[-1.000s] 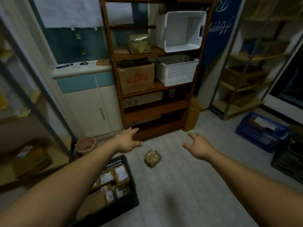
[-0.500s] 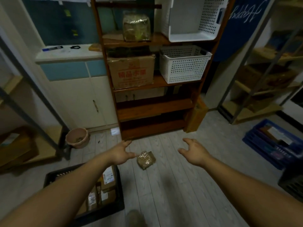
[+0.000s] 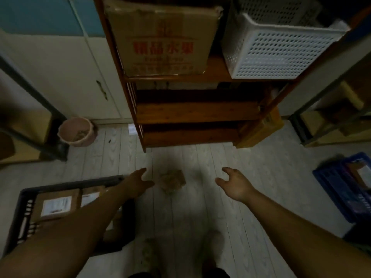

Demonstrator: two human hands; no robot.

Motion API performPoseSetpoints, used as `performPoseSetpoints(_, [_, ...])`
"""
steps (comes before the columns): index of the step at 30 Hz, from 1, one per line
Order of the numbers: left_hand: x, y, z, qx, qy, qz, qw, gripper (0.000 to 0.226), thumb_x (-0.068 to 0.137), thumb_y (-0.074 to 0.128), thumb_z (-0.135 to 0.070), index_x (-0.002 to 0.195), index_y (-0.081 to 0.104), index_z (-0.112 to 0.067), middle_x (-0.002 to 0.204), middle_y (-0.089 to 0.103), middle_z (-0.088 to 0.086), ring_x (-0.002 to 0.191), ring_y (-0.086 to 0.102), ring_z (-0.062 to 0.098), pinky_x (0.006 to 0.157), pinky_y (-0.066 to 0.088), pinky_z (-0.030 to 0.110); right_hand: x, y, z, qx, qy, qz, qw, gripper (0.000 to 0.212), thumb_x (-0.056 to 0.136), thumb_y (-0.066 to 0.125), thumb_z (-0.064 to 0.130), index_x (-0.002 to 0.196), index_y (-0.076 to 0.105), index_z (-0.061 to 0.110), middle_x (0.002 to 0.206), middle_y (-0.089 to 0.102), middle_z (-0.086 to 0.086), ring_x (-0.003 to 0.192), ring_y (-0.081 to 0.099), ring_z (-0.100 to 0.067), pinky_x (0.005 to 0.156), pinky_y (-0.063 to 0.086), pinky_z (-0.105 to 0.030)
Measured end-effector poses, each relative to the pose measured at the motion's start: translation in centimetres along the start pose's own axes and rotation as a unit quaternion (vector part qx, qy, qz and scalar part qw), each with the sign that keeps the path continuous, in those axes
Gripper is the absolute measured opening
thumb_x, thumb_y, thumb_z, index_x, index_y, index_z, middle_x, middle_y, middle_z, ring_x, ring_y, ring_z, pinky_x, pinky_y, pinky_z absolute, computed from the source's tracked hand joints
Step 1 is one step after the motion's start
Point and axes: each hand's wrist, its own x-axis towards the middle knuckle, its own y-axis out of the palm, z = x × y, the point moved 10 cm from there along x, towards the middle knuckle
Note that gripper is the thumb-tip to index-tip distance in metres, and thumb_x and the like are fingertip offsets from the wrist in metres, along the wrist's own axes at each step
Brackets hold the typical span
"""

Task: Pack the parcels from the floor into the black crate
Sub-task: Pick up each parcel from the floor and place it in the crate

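A small brown parcel point(image 3: 172, 181) wrapped in clear film lies on the pale plank floor in front of the wooden shelf. My left hand point(image 3: 137, 184) hovers just left of it with fingers spread, a short gap away. My right hand point(image 3: 234, 183) hangs open to the right of the parcel, farther off. Neither hand touches it. The black crate point(image 3: 24, 199) stands at the lower left under my left forearm, holding several brown parcels with white labels point(image 3: 57, 205).
A wooden shelf point(image 3: 192, 109) with a cardboard box point(image 3: 162, 37) and a white basket point(image 3: 277, 47) stands right behind the parcel. A pink pot point(image 3: 76, 131) sits at the left by a metal rack. A blue crate point(image 3: 345, 183) stands at the right.
The view has moved closer to the floor and the shelf. Both hands have dropped toward the parcel, the left one now close beside it. The parcel has not moved.
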Motion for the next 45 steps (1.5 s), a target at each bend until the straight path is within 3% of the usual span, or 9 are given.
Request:
performPoseSetpoints(5, [5.4, 3.1, 4.3, -0.057, -0.08, -0.016, 0.995, 0.041, 0.089, 0.061, -0.017, 0.127, 0.05, -0.006, 0.126, 0.056, 0.018, 0.117, 0.053, 0.033, 0.093, 0.046, 0.032, 9.4, 4.4, -0.9, -0.02, -0.033, 0.095, 0.995, 0.066, 0.094, 0.051, 0.044, 0.148, 0.027, 0.017, 0.151, 0.033, -0.009, 0.133, 0.038, -0.026, 0.096, 0.033, -0.025])
performPoseSetpoints(11, [15.7, 9.1, 8.5, -0.095, -0.137, -0.063, 0.984, 0.071, 0.089, 0.062, -0.027, 0.147, 0.025, -0.011, 0.146, 0.038, 0.013, 0.109, 0.056, 0.023, 0.087, 0.047, 0.028, 21.4, 12.6, -3.5, -0.031, -0.077, 0.141, 0.987, 0.062, 0.095, 0.051, 0.039, 0.147, 0.029, 0.015, 0.149, 0.036, -0.01, 0.132, 0.04, -0.027, 0.104, 0.039, -0.036])
performPoseSetpoints(16, [27.8, 15.5, 13.8, -0.142, -0.153, -0.094, 0.973, 0.078, 0.087, 0.064, -0.027, 0.149, 0.017, -0.017, 0.152, 0.029, 0.015, 0.134, 0.037, 0.03, 0.1, 0.036, 0.031, 31.0, 22.7, -5.4, 0.005, -0.11, 0.14, 0.984, 0.055, 0.091, 0.06, 0.033, 0.14, 0.041, 0.017, 0.137, 0.05, -0.009, 0.118, 0.052, -0.025, 0.084, 0.041, -0.026])
performPoseSetpoints(21, [38.6, 20.9, 20.5, -0.225, -0.149, -0.127, 0.954, 0.094, 0.083, 0.067, -0.037, 0.15, 0.002, -0.023, 0.15, 0.033, 0.014, 0.129, 0.042, 0.031, 0.084, 0.035, 0.03, 39.2, 34.8, -7.0, 0.067, -0.12, 0.171, 0.976, 0.059, 0.085, 0.066, 0.032, 0.138, 0.042, 0.02, 0.134, 0.052, -0.006, 0.114, 0.054, -0.023, 0.071, 0.042, -0.02])
performPoseSetpoints(24, [42.4, 23.8, 23.7, -0.304, -0.167, -0.109, 0.932, 0.1, 0.081, 0.062, -0.054, 0.147, -0.01, -0.034, 0.143, 0.042, 0.01, 0.123, 0.047, 0.034, 0.076, 0.042, 0.04, 42.1, 40.6, -8.0, 0.081, -0.138, 0.224, 0.961, 0.071, 0.082, 0.071, 0.025, 0.143, 0.035, 0.021, 0.14, 0.046, -0.007, 0.124, 0.048, -0.028, 0.091, 0.049, -0.035])
performPoseSetpoints(27, [45.1, 25.9, 25.0, -0.39, -0.151, -0.082, 0.905, 0.077, 0.085, 0.063, -0.042, 0.146, 0.017, -0.029, 0.13, 0.053, 0.004, 0.111, 0.058, 0.032, 0.081, 0.052, 0.05, 44.2, 43.7, -8.8, 0.102, -0.138, 0.233, 0.957, 0.078, 0.079, 0.074, 0.019, 0.145, 0.033, 0.024, 0.142, 0.044, -0.008, 0.126, 0.046, -0.029, 0.102, 0.043, -0.044])
performPoseSetpoints(33, [42.8, 25.5, 23.5, -0.459, -0.086, -0.133, 0.874, 0.049, 0.09, 0.059, -0.013, 0.132, 0.033, -0.02, 0.118, 0.057, 0.007, 0.094, 0.061, 0.02, 0.072, 0.054, 0.037, 42.0, 42.3, -8.5, 0.136, -0.134, 0.228, 0.955, 0.084, 0.082, 0.07, 0.016, 0.148, 0.021, 0.031, 0.146, 0.04, -0.008, 0.129, 0.042, -0.029, 0.104, 0.041, -0.047])
performPoseSetpoints(39, [30.9, 19.9, 17.1, -0.459, -0.087, -0.13, 0.875, 0.048, 0.089, 0.06, -0.017, 0.128, 0.033, -0.027, 0.105, 0.057, -0.005, 0.088, 0.062, 0.016, 0.053, 0.055, 0.032, 31.6, 32.4, -3.1, 0.164, -0.126, 0.247, 0.947, 0.082, 0.083, 0.067, 0.007, 0.148, 0.022, 0.032, 0.137, 0.049, -0.008, 0.109, 0.05, -0.017, 0.083, 0.047, -0.03])
performPoseSetpoints(45, [16.0, 10.8, 8.9, -0.435, -0.079, -0.155, 0.884, 0.031, 0.093, 0.054, -0.024, 0.119, 0.037, -0.029, 0.102, 0.059, 0.0, 0.076, 0.065, 0.019, 0.05, 0.055, 0.037, 18.2, 19.0, 5.2, 0.168, -0.147, 0.227, 0.948, 0.077, 0.088, 0.064, 0.02, 0.148, 0.02, 0.036, 0.142, 0.045, -0.003, 0.126, 0.045, -0.025, 0.095, 0.044, -0.035])
